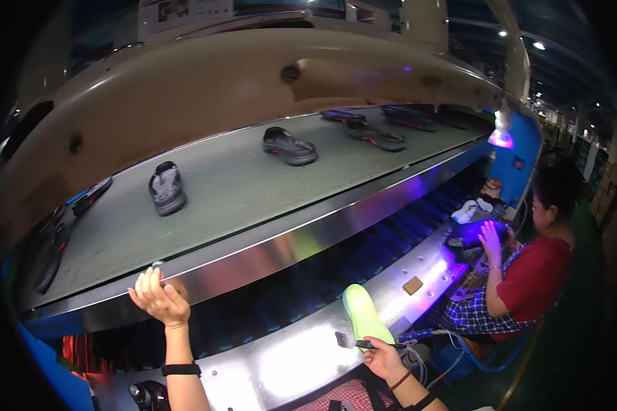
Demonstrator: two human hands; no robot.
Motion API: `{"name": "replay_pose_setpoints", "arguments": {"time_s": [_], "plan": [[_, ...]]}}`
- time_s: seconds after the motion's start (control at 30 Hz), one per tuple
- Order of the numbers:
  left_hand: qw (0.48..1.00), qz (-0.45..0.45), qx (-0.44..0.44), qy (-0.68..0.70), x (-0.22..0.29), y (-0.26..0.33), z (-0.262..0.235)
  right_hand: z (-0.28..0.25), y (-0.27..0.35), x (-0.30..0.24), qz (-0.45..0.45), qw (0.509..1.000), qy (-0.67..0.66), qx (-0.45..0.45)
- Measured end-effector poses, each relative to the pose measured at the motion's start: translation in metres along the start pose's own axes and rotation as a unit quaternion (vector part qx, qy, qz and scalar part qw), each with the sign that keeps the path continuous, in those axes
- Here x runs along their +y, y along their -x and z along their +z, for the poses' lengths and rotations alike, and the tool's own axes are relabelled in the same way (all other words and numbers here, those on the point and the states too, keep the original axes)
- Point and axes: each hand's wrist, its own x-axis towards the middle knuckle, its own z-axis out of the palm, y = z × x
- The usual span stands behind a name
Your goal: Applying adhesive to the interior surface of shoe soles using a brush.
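Yr sole [365, 312] is lime green & yr brush [363, 344] is black. Yr L wristband [182, 369] is black, yr R beads [400, 381] dk red. Worktop [253, 377] is silver; belt [226, 185] is gray-green, shoes [292, 148] mostly black. Co-worker's top [540, 277] is red, apron [485, 316] dk blue & white check.

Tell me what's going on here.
The person's right hand grips a dark-handled brush by the near end of a lime-green shoe sole at the shiny metal ledge. The left hand is up at the metal rail; whether it touches is unclear. Dark shoes sit spaced along the greenish belt. At right, a co-worker in red has a hand at a dark item in purple light.
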Motion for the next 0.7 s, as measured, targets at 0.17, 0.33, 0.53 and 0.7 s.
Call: {"name": "replay_pose_setpoints", "arguments": {"time_s": [0.17,0.33,0.53,0.7], "plan": [[1.000,-0.004,-0.001,0.016,0.007,-0.003,0.000,-0.006,-0.002,-0.001,-0.003,1.000,-0.010,0.007],[1.000,-0.012,0.004,0.020,0.006,-0.001,-0.001,0.001,0.000,-0.001,-0.002,1.000,-0.011,0.022],[0.999,-0.011,0.006,0.030,0.005,0.000,-0.001,0.004,0.001,0.000,0.002,0.999,0.001,0.033],[0.999,-0.011,0.010,0.031,0.003,0.000,0.000,0.002,0.001,0.000,-0.001,0.999,0.004,0.038]]}}
